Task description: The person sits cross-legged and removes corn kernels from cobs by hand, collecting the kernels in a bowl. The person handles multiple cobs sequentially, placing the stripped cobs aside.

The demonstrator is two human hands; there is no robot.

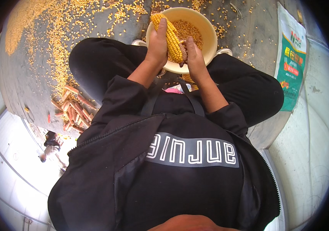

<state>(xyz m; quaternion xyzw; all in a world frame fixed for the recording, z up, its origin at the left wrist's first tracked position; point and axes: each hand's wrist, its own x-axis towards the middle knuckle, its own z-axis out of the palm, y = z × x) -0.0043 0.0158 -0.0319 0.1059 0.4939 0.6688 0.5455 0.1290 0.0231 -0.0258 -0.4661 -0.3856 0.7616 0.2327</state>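
An ear of yellow corn (172, 40) slants over a cream plastic bowl (210, 55), most of its kernels still on the cob. My left hand (158, 43) grips the ear from the left, thumb along its upper part. At its lower right side is my right hand (195, 59), thumb raised and fingers mostly hidden. Rough brownish cob (184, 54) shows between the ear and that hand; whether it is a bare strip or a separate cob, I cannot tell. Loose kernels (189, 29) cover the bowl's bottom.
Bare corn cobs (75, 108) lie heaped at left. Loose kernels (59, 55) spread over the grey floor (23, 83). More corn ears (188, 78) show below the bowl, between my bent legs. A printed green and white sack (291, 63) lies at right. Another person (51, 144) is far off at lower left.
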